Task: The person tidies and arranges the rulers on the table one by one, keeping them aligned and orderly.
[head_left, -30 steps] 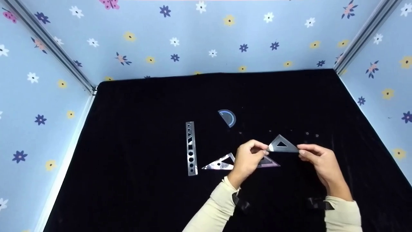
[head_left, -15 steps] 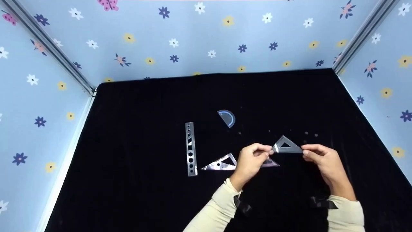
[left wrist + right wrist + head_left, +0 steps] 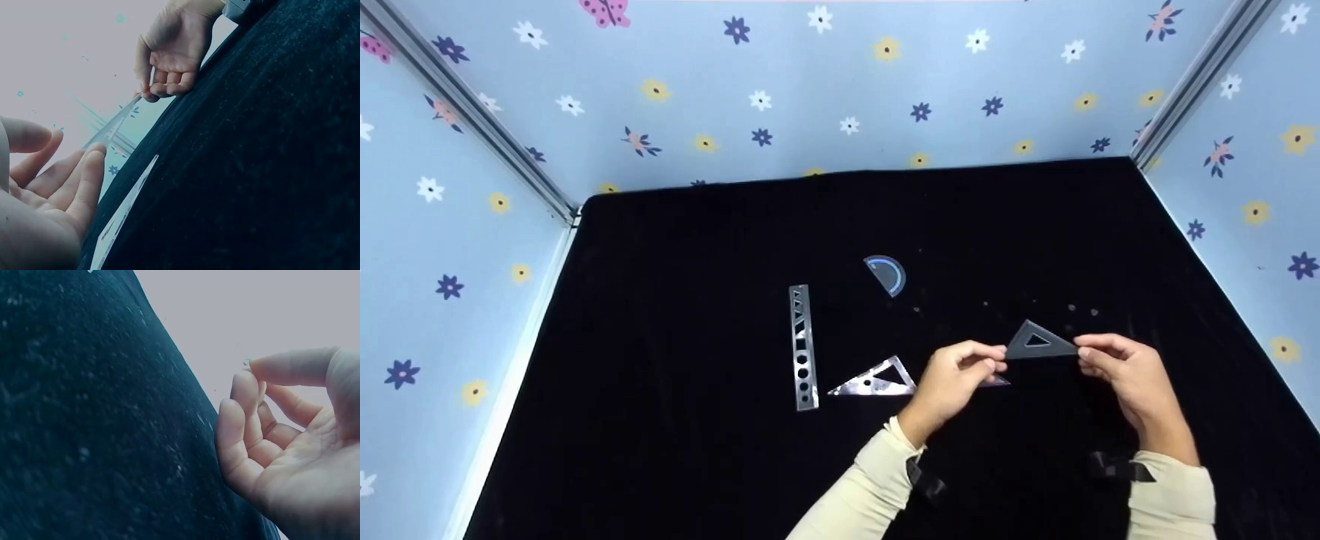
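A clear set square with a triangular cutout is held up between both hands. My left hand pinches its left corner between thumb and fingers. The right corner is pinched by my right hand. In the left wrist view the held set square appears nearly edge-on, above the cloth. Another set square, shiny and transparent, lies on the black cloth left of my left hand. Only the tip of a purplish flat piece shows behind that hand; the remainder is hidden.
A straight ruler with cut-out shapes lies upright in view at the left. Farther back is a protractor with a blue arc. Black cloth covers the table; flowered panels enclose its back and sides.
Both hands have shifted right together, carrying the set square with them. Its bright glare has gone. The left hand now covers more of the purplish piece.
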The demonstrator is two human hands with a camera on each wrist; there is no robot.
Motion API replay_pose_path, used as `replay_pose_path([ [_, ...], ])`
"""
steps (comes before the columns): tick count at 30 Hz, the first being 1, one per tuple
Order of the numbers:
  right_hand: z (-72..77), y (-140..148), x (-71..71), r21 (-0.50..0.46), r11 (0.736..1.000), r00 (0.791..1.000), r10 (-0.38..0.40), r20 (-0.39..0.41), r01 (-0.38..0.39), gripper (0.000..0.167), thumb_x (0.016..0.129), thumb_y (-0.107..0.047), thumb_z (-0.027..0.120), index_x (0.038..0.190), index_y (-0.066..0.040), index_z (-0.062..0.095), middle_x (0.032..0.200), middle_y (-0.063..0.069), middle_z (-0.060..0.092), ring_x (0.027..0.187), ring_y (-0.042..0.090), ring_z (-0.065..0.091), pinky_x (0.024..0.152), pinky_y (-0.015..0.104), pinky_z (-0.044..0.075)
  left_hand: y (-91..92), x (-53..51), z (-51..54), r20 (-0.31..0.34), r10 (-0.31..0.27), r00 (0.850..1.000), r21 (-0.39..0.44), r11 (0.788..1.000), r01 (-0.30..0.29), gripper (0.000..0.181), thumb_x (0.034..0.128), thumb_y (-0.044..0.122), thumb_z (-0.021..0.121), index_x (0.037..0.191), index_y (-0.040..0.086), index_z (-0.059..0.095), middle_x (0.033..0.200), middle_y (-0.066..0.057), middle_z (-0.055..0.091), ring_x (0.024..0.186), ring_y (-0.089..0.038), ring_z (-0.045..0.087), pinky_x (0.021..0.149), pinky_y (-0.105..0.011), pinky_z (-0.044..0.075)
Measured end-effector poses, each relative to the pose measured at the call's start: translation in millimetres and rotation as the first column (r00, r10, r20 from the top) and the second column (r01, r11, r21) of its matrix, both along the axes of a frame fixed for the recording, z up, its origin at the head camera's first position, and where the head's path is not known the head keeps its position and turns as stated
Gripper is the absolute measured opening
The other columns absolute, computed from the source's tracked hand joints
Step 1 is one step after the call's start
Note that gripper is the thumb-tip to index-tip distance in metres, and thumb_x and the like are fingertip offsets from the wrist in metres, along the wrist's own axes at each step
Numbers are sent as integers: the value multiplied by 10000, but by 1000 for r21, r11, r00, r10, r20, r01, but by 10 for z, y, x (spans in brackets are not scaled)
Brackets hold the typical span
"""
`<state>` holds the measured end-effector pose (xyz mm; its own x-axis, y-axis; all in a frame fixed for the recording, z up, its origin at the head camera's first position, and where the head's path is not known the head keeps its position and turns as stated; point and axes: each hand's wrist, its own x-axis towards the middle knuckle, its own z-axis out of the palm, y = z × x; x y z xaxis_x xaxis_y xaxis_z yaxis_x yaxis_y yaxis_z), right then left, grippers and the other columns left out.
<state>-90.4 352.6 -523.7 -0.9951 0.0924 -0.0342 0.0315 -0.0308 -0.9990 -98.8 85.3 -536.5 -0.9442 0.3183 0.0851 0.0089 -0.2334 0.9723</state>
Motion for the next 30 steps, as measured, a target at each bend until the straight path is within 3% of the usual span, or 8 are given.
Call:
replay_pose_path([
  [6,13,45,5,31,999,999,-17,44,16,142,881,72,707,1015,119,712,815,68,720,680,122,662,630,237,569,3,-7,-10,19,-98,995,44,994,97,189,932,-42,612,1082,-127,688,1205,-182,684,947,-218,718,818,-322,579],
  [12,3,94,21,137,991,999,-15,52,8,137,896,56,698,1017,119,709,782,35,708,687,100,654,615,227,562,-18,5,-46,96,-212,972,138,970,198,249,944,-33,576,1146,-164,639,1256,-242,632,1045,-335,689,868,-397,569],
  [17,0,109,21,314,950,999,-16,48,0,189,912,0,704,1051,126,694,754,-10,694,684,80,639,604,221,551,-25,-3,-52,165,-236,958,180,962,206,237,939,-39,574,1124,-174,634,1252,-237,632,1057,-376,679,880,-404,564],
  [21,-6,107,30,411,912,999,-25,48,3,230,913,-29,711,1072,134,681,733,-28,681,660,85,625,581,226,536,-32,-9,-44,232,-263,936,205,954,218,191,935,-36,587,1071,-165,627,1260,-239,633,1057,-386,679,883,-397,563],
  [27,-17,107,31,464,886,997,-26,66,-7,240,913,-16,698,1091,142,670,748,-37,687,653,88,607,558,229,515,-46,4,-28,324,-310,894,232,942,243,61,936,-14,572,920,-18,631,1310,-252,600,1098,-400,659,897,-401,557],
  [30,-18,112,22,478,878,997,-27,78,-14,237,905,1,692,1099,137,672,758,-48,690,631,92,588,542,230,502,-51,13,-31,343,-322,882,226,940,256,101,939,-4,563,876,44,626,1327,-246,589,1105,-395,657,901,-407,555],
])
